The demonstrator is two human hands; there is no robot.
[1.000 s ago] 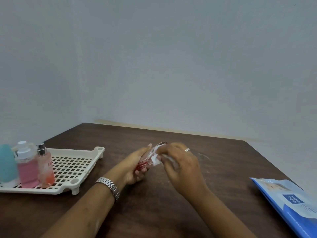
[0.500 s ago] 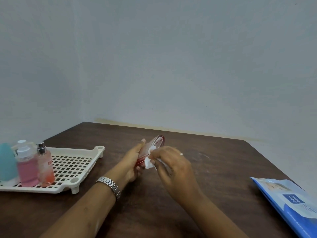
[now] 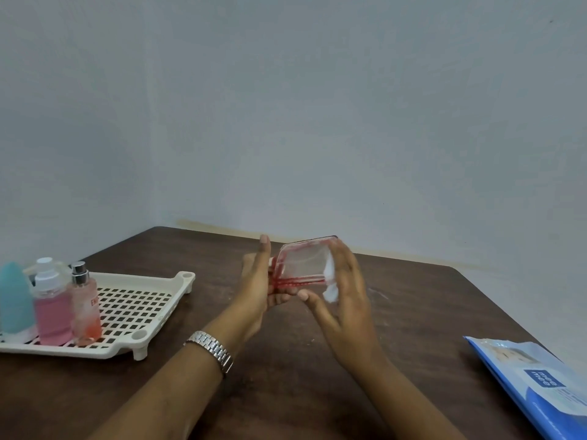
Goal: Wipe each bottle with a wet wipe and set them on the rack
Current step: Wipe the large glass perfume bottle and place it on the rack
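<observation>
Fingers (image 3: 287,295) of the left hand (image 3: 257,281) curl under the neck end of a clear bottle (image 3: 303,262) with red trim, one finger standing straight up beside it. Bottle held off the bench (image 3: 286,392), lying on its side, tilted, over the middle of the bench towards the far edge.

Right hand (image 3: 346,300) cups the bottle's other end. Its fingers (image 3: 344,262) bend over that end and press a white wet wipe (image 3: 330,282) against it; thumb stretched out underneath, a fold of the wipe hanging below the bottle.

Metal watch (image 3: 211,347) on the left wrist.

Cream slatted rack (image 3: 136,300) at the left edge of the bench. Three bottles upright on its left end, close together: teal bottle (image 3: 14,300), pink pump bottle (image 3: 52,309), peach spray bottle (image 3: 85,309) with a silver cap.

Blue wipe pack (image 3: 533,385) flat at the right edge, towards the near corner, well apart from the hands
</observation>
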